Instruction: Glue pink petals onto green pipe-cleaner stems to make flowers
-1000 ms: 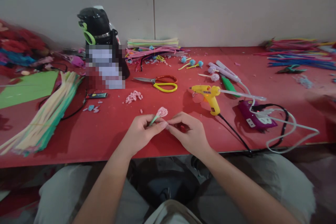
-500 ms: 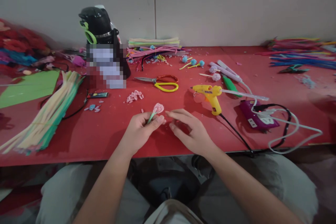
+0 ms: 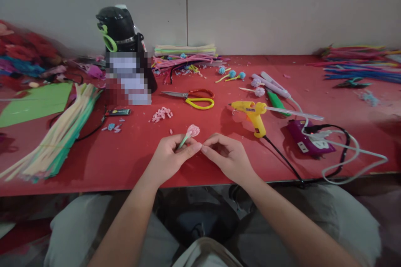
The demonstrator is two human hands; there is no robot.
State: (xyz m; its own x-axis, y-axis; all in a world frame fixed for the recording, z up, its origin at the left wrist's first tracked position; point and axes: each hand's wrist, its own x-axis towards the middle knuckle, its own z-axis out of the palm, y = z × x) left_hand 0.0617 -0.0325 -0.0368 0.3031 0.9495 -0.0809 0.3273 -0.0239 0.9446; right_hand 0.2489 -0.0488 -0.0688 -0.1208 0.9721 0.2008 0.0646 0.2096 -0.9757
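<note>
My left hand (image 3: 173, 154) is closed round the light green stem of a pink pipe-cleaner flower (image 3: 193, 130), whose head points up and to the right. My right hand (image 3: 227, 154) is pinched, its thumb and fingertips meeting the tip of my left thumb. Whatever lies between those right fingertips is hidden or too small to tell. Just beyond my left hand is a small pile of pink pipe-cleaner pieces (image 3: 162, 114), with one loose pink piece (image 3: 171, 132) nearer me.
Scissors (image 3: 191, 98) lie behind the pile. A yellow hot glue gun (image 3: 250, 113) rests on the right, its cord running past a purple power strip (image 3: 310, 137). At left are a pipe-cleaner bundle (image 3: 62, 133) and a black bottle (image 3: 120, 29). Blue pompom-like flowers (image 3: 232, 74) lie farther back.
My right hand has moved left and its fingers have closed to a pinch against my left thumb. The pink flower has shifted slightly right in my left hand.
</note>
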